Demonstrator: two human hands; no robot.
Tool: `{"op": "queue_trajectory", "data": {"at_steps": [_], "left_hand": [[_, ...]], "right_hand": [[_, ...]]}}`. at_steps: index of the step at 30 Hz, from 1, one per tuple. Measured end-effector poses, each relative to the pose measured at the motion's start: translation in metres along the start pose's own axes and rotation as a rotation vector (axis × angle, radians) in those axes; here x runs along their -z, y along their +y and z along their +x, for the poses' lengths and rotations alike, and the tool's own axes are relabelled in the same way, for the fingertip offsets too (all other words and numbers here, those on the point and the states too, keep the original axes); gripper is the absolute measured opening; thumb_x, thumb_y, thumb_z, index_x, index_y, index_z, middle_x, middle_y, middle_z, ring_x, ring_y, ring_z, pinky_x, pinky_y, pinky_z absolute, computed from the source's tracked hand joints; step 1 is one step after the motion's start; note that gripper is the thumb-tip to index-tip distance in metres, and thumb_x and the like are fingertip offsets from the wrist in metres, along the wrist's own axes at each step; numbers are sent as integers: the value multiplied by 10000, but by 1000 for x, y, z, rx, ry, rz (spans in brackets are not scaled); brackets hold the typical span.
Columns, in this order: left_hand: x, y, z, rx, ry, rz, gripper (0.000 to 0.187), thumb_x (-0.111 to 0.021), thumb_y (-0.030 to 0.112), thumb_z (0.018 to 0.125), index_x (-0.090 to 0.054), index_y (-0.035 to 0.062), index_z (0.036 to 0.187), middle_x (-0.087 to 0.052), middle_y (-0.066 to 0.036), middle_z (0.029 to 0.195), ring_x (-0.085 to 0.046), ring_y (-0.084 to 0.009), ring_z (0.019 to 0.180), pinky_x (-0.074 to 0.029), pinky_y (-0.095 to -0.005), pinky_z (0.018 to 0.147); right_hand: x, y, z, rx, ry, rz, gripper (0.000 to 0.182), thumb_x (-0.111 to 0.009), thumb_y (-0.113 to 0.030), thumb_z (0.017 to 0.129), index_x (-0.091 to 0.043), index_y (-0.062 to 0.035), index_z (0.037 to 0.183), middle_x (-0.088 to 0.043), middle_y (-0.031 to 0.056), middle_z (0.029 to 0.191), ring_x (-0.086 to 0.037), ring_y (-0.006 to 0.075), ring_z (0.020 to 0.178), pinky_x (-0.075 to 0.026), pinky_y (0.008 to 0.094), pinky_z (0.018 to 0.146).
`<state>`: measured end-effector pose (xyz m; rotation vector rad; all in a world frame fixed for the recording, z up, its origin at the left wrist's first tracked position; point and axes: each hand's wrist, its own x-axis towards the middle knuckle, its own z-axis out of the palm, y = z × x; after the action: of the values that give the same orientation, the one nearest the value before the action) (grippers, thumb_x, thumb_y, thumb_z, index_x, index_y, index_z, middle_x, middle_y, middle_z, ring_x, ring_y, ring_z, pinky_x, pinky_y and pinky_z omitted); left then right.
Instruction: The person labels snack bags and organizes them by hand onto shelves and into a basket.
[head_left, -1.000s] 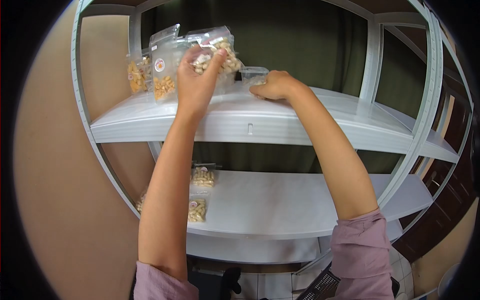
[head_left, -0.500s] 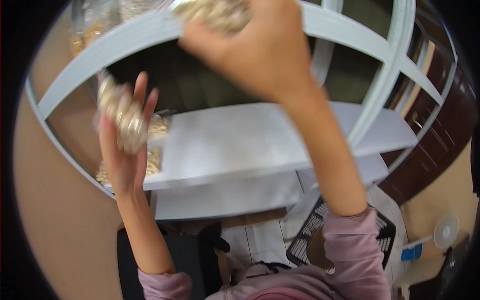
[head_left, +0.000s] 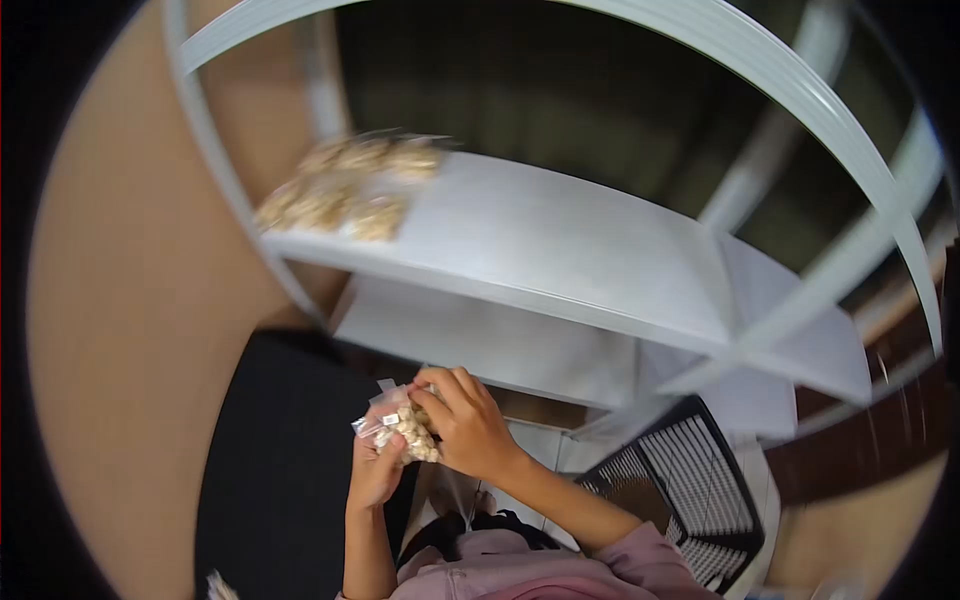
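Note:
Close in front of my body, my left hand [head_left: 376, 474] grips a clear zip bag of pale nut-like pieces [head_left: 408, 436], with the thumb across its front. A small white label shows on the plastic near the top. My right hand [head_left: 466, 424] is closed at the bag's right side, fingers bent over its upper part. Whether a second bag lies between the hands is hidden. Similar bags [head_left: 340, 190] of pale pieces lie grouped on the left end of the white shelf [head_left: 540, 240], beyond both hands.
A lower white shelf [head_left: 480, 335] sits under the first. To the left is a black surface [head_left: 290, 470], beside the tan wall [head_left: 110, 300]. A black perforated basket [head_left: 700, 480] stands on the tiled floor at right. White shelf posts [head_left: 800, 290] cross the right side.
Both hands have come down from the shelf, where each held a bag, and now meet near my body. The view has tilted downward, showing the grouped bags more fully.

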<state>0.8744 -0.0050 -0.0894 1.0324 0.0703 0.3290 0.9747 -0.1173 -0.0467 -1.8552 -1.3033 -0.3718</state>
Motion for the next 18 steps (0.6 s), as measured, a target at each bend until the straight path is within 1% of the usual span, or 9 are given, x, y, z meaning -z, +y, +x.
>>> {"op": "queue_trajectory", "data": {"at_steps": [1, 3, 6, 7, 9, 11, 12, 16, 18], "left_hand": [[5, -1, -10, -20, 93, -63, 406, -588, 199, 825, -422, 18, 1149, -437, -128, 1239, -484, -207, 1071, -421, -341, 885], [27, 7, -54, -62, 260, -35, 422, -573, 192, 833, -409, 3, 1172, -453, -129, 1221, -481, -215, 1083, -417, -351, 897], [71, 8, -126, -172, 502, -46, 436, -561, 186, 839, -395, -7, 1194, -461, -133, 1209, -475, -219, 1095, -419, -351, 901], [81, 11, -153, -188, 577, -17, 416, -545, 189, 851, -400, -5, 1189, -490, -139, 1174, -496, -218, 1075, -430, -338, 886], [76, 8, -152, -140, 790, 94, 428, -520, 232, 862, -405, -4, 1200, -529, -131, 1122, -556, -219, 992, -467, -331, 826], [89, 8, -197, -81, 1007, 267, 321, -512, 199, 867, -461, 14, 1124, -575, -52, 923, -580, -132, 800, -476, -267, 703], [95, 7, -223, -52, 1100, 392, 268, -534, 175, 853, -486, 8, 1057, -572, -49, 893, -554, -110, 779, -459, -252, 679], [95, 8, -299, 33, 1437, 579, 185, -577, 150, 820, -524, -5, 904, -575, -45, 813, -517, -77, 729, -430, -233, 626], [101, 7, -324, -16, 1533, 663, 199, -587, 159, 807, -522, -4, 902, -581, -50, 783, -526, -91, 703, -438, -247, 623]], "right_hand": [[-13, 0, -2, -11, -58, 101, 347, -673, -106, 566, -561, 1, 877, -473, 84, 945, -477, 240, 855, -419, 337, 733], [-48, -24, -12, 57, -174, 232, 396, -705, -97, 543, -556, -14, 900, -474, 87, 961, -482, 244, 870, -417, 343, 752], [-103, -62, -28, 5, -294, 442, 413, -730, -104, 554, -565, -8, 921, -478, 100, 1006, -492, 253, 868, -429, 341, 769], [-120, -74, -36, 10, -298, 504, 386, -711, -82, 573, -567, -15, 924, -482, 109, 1002, -493, 258, 894, -431, 337, 767], [-132, -42, -34, -52, -303, 634, 313, -664, -57, 628, -585, -17, 928, -486, 114, 999, -506, 252, 902, -431, 328, 773], [-163, -50, -52, -115, -363, 682, 230, -594, -32, 704, -603, -10, 934, -492, 117, 998, -526, 240, 882, -434, 314, 771], [-174, -62, -58, -155, -423, 712, 197, -530, -12, 762, -610, -2, 942, -495, 119, 1002, -541, 233, 864, -436, 309, 771], [-218, -116, -78, -168, -575, 855, 187, -521, -43, 786, -595, 10, 949, -491, 132, 1003, -511, 267, 898, -412, 346, 804], [-239, -151, -89, -97, -628, 878, 193, -528, -38, 784, -600, 5, 958, -495, 129, 1007, -525, 257, 894, -425, 330, 789]]}}
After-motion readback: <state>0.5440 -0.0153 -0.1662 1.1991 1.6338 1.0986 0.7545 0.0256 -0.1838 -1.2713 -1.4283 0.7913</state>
